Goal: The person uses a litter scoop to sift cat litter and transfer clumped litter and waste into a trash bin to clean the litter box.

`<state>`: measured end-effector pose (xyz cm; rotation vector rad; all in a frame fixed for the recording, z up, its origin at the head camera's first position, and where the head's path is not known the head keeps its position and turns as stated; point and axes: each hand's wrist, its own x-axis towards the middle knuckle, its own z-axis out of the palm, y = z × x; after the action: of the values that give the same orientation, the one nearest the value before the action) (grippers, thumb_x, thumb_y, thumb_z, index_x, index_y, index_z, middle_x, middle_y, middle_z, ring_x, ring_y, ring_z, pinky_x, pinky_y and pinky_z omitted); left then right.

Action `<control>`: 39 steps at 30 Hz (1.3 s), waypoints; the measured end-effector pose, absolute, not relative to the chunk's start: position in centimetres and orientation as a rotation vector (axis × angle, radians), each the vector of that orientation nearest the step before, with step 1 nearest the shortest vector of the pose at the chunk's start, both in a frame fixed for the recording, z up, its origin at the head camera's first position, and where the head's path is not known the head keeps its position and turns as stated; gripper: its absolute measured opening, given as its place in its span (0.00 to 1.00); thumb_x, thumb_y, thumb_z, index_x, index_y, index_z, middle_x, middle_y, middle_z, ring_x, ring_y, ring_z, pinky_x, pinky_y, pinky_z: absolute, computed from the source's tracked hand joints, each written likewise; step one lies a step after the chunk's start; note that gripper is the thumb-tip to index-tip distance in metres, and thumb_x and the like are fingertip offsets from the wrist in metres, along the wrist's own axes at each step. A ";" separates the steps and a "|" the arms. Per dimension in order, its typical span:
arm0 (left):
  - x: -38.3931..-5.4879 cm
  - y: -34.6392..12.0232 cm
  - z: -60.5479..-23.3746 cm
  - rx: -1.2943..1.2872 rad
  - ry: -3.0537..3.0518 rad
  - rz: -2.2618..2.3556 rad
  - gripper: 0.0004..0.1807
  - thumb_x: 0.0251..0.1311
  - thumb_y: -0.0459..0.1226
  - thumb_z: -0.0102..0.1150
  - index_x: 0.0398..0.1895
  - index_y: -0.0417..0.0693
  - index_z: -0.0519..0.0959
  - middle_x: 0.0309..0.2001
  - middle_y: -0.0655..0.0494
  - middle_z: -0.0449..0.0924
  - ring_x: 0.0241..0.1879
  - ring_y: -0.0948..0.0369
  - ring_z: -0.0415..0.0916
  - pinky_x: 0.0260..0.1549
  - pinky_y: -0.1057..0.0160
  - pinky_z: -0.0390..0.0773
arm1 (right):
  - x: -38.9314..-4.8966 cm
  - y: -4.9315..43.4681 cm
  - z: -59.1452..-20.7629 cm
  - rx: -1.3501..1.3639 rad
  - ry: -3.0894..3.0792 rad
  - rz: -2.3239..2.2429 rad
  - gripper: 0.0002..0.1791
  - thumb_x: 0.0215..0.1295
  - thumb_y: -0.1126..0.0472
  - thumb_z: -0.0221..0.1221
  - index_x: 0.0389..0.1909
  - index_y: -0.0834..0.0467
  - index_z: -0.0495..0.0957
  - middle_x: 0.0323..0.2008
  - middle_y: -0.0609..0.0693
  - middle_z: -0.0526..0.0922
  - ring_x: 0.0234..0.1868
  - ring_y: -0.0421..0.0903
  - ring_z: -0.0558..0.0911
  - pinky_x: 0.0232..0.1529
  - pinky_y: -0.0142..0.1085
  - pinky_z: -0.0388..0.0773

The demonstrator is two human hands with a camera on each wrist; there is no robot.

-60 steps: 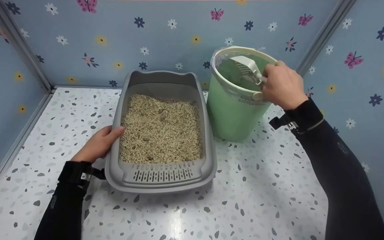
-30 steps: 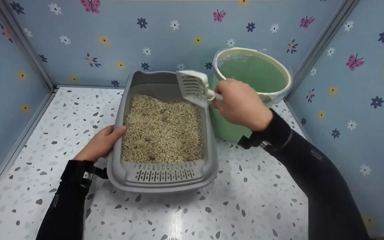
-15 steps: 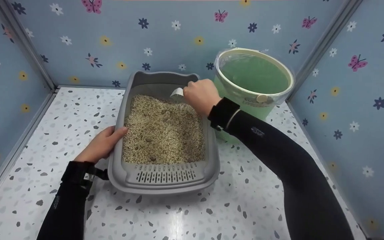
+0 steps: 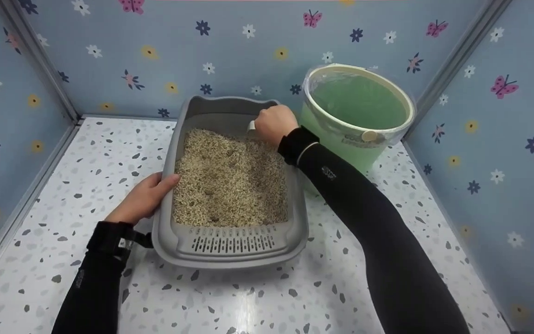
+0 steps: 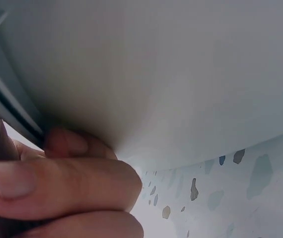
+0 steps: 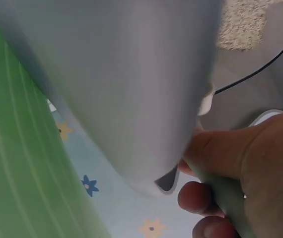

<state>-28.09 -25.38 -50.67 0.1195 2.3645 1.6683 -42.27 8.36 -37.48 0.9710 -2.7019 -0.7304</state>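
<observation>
A grey litter box holds tan litter with several darker clumps. My left hand grips its left rim, thumb over the edge; in the left wrist view the curled fingers lie beneath the rim against the outer wall. Over the box's back right corner, my right hand holds a litter scoop by its handle. Most of the scoop is hidden behind the hand. The right wrist view shows the handle within the curled right hand.
A green bin with a cream rim and clear plastic liner stands against the box's right side, under the right forearm. Flowered blue panels enclose the back and sides. The speckled white tabletop lies beneath.
My right hand has brought the scoop from above the bin leftward and down into the back right of the litter box. Litter along the right side looks darker and disturbed. The left hand stays put.
</observation>
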 end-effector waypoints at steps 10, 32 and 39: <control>-28.2 -25.3 -50.8 0.107 2.358 1.655 0.43 0.82 0.68 0.49 0.74 0.37 0.69 0.29 0.58 0.71 0.18 0.65 0.62 0.17 0.65 0.67 | -42.4 7.7 -36.7 0.974 -2.852 -0.662 0.27 0.87 0.70 0.52 0.20 0.54 0.64 0.21 0.53 0.72 0.27 0.51 0.78 0.42 0.49 0.88; -27.9 -25.5 -50.4 0.117 2.396 1.644 0.47 0.80 0.70 0.51 0.75 0.36 0.69 0.25 0.58 0.68 0.16 0.66 0.61 0.16 0.65 0.65 | -42.3 6.6 -32.4 1.086 -3.205 -0.435 0.21 0.85 0.70 0.49 0.28 0.52 0.59 0.28 0.49 0.54 0.31 0.47 0.55 0.40 0.46 0.61; -27.9 -25.1 -50.5 0.116 2.377 1.655 0.47 0.80 0.69 0.51 0.77 0.36 0.68 0.27 0.57 0.70 0.18 0.66 0.62 0.16 0.65 0.66 | -42.0 7.0 -33.4 1.007 -2.933 -0.598 0.22 0.87 0.71 0.49 0.27 0.53 0.63 0.24 0.52 0.65 0.28 0.49 0.67 0.37 0.46 0.67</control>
<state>-27.94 -25.13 -50.52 0.1165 2.3771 1.6547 -41.97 7.03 -33.37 1.0067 -2.9326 -0.5980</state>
